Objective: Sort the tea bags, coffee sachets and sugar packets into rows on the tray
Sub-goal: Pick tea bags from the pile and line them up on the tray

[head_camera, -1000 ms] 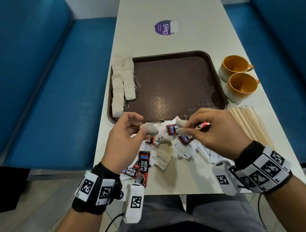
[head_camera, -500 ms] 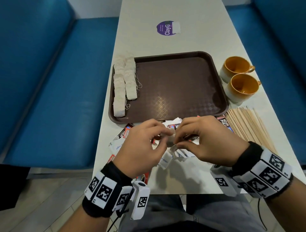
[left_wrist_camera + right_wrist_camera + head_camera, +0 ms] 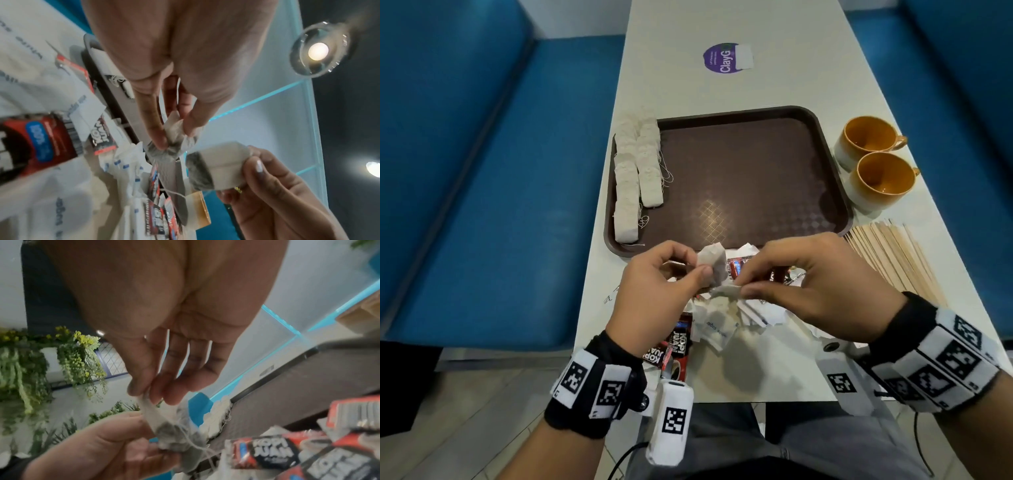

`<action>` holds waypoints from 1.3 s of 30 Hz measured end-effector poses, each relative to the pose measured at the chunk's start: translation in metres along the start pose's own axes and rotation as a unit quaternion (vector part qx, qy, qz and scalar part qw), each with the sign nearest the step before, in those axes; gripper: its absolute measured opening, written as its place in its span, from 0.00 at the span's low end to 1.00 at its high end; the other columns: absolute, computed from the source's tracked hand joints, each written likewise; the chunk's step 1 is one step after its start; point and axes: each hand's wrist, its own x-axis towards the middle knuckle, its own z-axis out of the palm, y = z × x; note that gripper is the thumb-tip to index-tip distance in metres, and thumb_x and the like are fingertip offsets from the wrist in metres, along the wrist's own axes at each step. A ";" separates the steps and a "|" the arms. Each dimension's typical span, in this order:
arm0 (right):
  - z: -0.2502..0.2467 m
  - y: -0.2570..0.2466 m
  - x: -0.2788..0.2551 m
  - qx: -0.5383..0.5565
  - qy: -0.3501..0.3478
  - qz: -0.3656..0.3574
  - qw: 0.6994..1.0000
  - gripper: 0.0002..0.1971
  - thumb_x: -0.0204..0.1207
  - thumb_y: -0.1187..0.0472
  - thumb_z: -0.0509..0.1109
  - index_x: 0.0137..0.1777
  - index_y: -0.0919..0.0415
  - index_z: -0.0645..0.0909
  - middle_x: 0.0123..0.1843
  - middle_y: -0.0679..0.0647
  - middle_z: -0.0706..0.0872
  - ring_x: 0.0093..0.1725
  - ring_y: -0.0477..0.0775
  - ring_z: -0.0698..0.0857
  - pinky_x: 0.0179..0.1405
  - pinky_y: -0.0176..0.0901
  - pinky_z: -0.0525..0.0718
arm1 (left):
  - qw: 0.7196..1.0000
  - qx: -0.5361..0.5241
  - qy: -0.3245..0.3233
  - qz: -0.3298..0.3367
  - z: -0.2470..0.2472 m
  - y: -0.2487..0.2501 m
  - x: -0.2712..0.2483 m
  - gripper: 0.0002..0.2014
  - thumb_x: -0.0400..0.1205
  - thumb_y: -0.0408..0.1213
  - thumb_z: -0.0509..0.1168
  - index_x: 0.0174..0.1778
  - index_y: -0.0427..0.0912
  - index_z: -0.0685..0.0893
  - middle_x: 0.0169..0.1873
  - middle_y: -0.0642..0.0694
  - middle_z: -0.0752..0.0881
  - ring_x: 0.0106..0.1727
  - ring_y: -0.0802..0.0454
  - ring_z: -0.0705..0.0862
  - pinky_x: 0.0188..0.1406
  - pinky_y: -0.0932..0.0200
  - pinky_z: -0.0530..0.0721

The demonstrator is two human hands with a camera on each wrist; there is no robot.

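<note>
Blue booth seats (image 3: 482,205) flank a long white table (image 3: 774,41) with a purple sticker (image 3: 724,58) at its far end. On it lies a brown tray (image 3: 756,178), and two rows of tea bags (image 3: 638,168) run along the tray's left edge. Just right of the tray stand two orange cups (image 3: 878,159), with a fan of wooden stirrers (image 3: 893,257) nearer the person. Between the tray's near rim and the table edge is a loose heap of red-and-black coffee sachets (image 3: 676,346) and white sugar packets (image 3: 717,329), mixed together. Both hands hover over this heap, close together. The left hand (image 3: 657,291) pinches a tea bag (image 3: 712,267) between thumb and curled fingers, holding it upright above the heap. The right hand (image 3: 815,284) pinches a second tea bag (image 3: 726,291) by one end between thumb and forefinger, the other fingers loosely bent; in the right wrist view that bag (image 3: 179,426) hangs with its string trailing.
</note>
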 end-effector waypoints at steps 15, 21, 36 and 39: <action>0.009 0.010 0.011 -0.032 0.091 0.023 0.995 0.04 0.75 0.55 0.81 0.49 0.49 0.93 0.50 0.40 0.91 0.51 0.44 0.87 0.49 0.35 0.85 | 0.994 -0.022 -0.089 0.059 0.007 0.006 -0.005 0.08 0.78 0.33 0.74 0.51 0.35 0.89 0.44 0.40 0.92 0.49 0.37 0.90 0.53 0.35 0.91; 0.009 0.008 0.012 -0.023 0.106 0.031 0.994 0.04 0.73 0.55 0.82 0.47 0.49 0.94 0.45 0.40 0.91 0.45 0.45 0.88 0.45 0.30 0.83 | 0.994 0.017 -0.079 0.067 0.004 0.008 -0.001 0.06 0.77 0.35 0.76 0.48 0.42 0.90 0.43 0.45 0.91 0.47 0.45 0.91 0.49 0.35 0.91; 0.016 0.002 0.019 0.088 0.047 0.063 0.993 0.08 0.70 0.63 0.86 0.43 0.54 0.89 0.40 0.45 0.93 0.43 0.47 0.92 0.47 0.46 0.91 | 0.998 -0.043 -0.006 0.049 0.002 0.015 -0.001 0.18 0.77 0.22 0.76 0.52 0.49 0.84 0.45 0.51 0.90 0.45 0.48 0.92 0.54 0.36 0.90; 0.021 0.007 0.023 0.117 0.072 0.083 0.987 0.10 0.69 0.65 0.86 0.43 0.55 0.87 0.41 0.47 0.93 0.44 0.48 0.93 0.48 0.42 0.90 | 0.997 -0.075 -0.006 0.035 0.005 0.020 -0.007 0.13 0.78 0.24 0.77 0.52 0.44 0.85 0.43 0.47 0.92 0.42 0.49 0.91 0.50 0.38 0.90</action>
